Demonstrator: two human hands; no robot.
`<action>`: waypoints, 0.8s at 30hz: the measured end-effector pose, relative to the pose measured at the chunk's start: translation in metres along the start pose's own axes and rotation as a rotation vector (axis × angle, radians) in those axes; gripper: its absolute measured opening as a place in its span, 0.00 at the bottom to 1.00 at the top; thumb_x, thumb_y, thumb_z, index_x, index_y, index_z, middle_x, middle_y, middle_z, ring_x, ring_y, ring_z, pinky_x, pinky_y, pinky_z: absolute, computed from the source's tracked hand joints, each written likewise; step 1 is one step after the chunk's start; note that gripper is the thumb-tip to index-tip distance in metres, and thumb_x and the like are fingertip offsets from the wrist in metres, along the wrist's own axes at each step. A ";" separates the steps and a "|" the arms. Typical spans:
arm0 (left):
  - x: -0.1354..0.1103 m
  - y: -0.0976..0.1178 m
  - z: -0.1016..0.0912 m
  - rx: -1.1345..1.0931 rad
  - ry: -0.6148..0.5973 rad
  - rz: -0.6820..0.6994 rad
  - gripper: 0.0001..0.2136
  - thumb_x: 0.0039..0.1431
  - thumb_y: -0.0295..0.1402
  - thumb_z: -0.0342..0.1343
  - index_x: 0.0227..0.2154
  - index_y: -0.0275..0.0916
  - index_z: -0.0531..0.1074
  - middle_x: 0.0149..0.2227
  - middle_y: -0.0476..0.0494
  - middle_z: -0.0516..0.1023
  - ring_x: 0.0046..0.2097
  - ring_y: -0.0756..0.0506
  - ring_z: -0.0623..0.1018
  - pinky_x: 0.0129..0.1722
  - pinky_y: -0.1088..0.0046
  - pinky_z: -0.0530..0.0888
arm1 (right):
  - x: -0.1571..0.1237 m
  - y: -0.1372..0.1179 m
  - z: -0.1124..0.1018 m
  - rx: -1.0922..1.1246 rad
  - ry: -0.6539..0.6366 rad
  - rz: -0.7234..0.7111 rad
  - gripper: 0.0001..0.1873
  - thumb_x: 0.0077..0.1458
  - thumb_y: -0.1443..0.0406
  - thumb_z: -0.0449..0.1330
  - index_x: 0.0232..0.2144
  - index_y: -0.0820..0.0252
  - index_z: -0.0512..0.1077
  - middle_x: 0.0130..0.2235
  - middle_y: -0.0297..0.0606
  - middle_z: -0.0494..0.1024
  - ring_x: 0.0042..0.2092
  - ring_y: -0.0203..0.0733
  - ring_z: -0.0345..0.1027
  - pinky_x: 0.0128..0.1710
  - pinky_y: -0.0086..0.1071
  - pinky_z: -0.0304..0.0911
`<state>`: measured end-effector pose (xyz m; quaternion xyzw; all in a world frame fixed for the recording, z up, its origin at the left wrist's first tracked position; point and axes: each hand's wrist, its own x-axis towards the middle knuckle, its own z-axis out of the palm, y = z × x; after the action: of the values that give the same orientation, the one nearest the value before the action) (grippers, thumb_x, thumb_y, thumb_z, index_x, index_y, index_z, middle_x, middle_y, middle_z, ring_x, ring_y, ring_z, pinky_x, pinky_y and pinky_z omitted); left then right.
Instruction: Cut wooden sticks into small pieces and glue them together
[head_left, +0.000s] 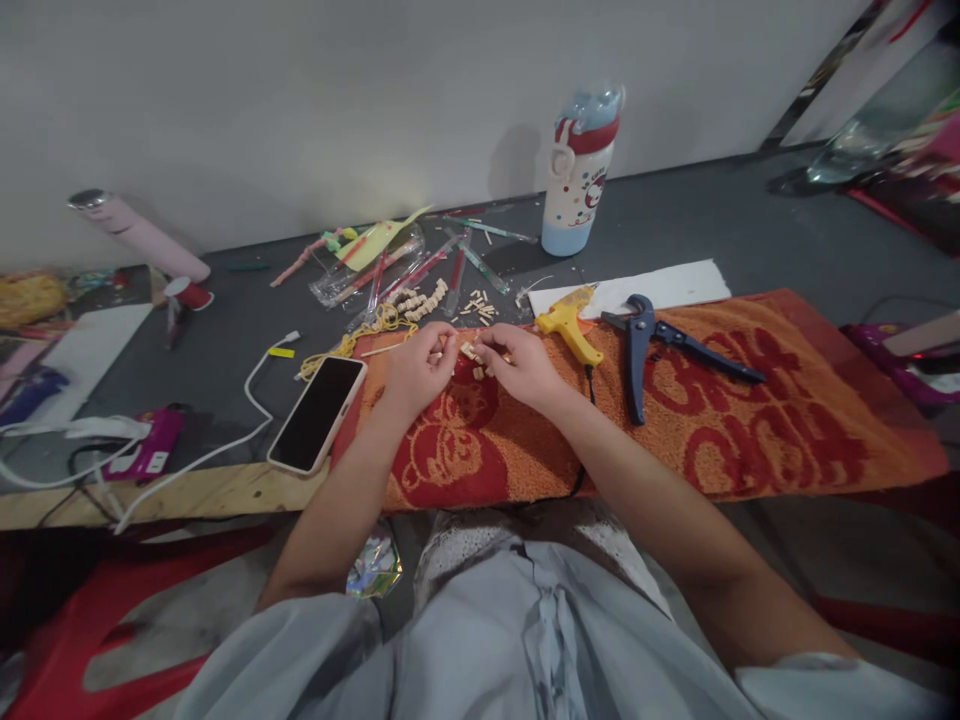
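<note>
My left hand (424, 364) is closed in a pinch above the orange and red towel (540, 440), and what its fingertips hold is too small to make out. Facing it, my right hand (521, 364) is also pinched, with small pale pieces (478, 373) at and below its fingertips. Whether one of these is in its grip cannot be told. Just beyond the hands lie short pale sticks (480, 305) and a row of pale blocks (424, 300). Yellow cord (386, 320) lies bunched beyond my left hand. To the right rest a yellow glue gun (571, 325) and a blue-handled cutter (639, 350).
A phone (318, 414) lies left of the towel, near a white cable (259, 400) and purple power strip (146, 445). A cartoon bottle (581, 180) stands at the back. Pens (484, 268), plastic wrappers and a white strip (675, 285) lie behind the towel. A pink flask (146, 235) leans leftward.
</note>
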<state>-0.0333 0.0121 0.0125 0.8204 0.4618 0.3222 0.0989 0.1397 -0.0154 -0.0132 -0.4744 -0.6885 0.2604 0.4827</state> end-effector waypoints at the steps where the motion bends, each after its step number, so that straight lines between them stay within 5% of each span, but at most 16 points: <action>1: 0.000 -0.001 0.000 -0.008 0.006 0.008 0.08 0.59 0.33 0.50 0.35 0.38 0.73 0.21 0.52 0.69 0.22 0.52 0.66 0.25 0.76 0.63 | 0.000 0.000 0.000 0.000 0.000 0.002 0.10 0.59 0.63 0.54 0.25 0.57 0.66 0.28 0.37 0.73 0.33 0.41 0.65 0.36 0.35 0.61; 6: -0.003 -0.003 0.001 -0.067 -0.091 0.134 0.13 0.60 0.31 0.49 0.44 0.39 0.75 0.25 0.50 0.74 0.23 0.53 0.68 0.26 0.78 0.65 | 0.001 0.002 0.000 -0.005 -0.008 0.031 0.09 0.59 0.65 0.53 0.29 0.58 0.71 0.30 0.38 0.75 0.34 0.42 0.67 0.38 0.35 0.62; 12: -0.003 -0.001 0.002 -0.092 -0.099 0.168 0.11 0.62 0.35 0.51 0.40 0.40 0.78 0.28 0.48 0.77 0.26 0.52 0.71 0.28 0.78 0.66 | 0.001 0.004 0.000 0.031 0.003 0.020 0.10 0.60 0.64 0.53 0.32 0.58 0.74 0.31 0.38 0.77 0.35 0.42 0.69 0.39 0.35 0.63; 17: 0.004 -0.012 -0.008 -0.134 -0.127 -0.007 0.08 0.57 0.36 0.54 0.34 0.39 0.77 0.19 0.53 0.67 0.21 0.52 0.65 0.24 0.77 0.62 | -0.001 0.003 -0.002 0.063 0.028 0.039 0.15 0.63 0.60 0.50 0.29 0.59 0.72 0.30 0.39 0.75 0.35 0.42 0.69 0.37 0.35 0.62; 24: 0.015 -0.040 -0.035 0.018 -0.269 -0.194 0.04 0.49 0.33 0.58 0.23 0.39 0.73 0.18 0.51 0.67 0.22 0.50 0.65 0.24 0.74 0.61 | -0.003 0.006 -0.001 0.045 0.046 0.065 0.16 0.63 0.57 0.51 0.31 0.58 0.74 0.32 0.39 0.77 0.37 0.43 0.70 0.40 0.37 0.62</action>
<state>-0.0769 0.0420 0.0282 0.8087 0.5243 0.1942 0.1829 0.1427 -0.0157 -0.0188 -0.4914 -0.6553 0.2806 0.5004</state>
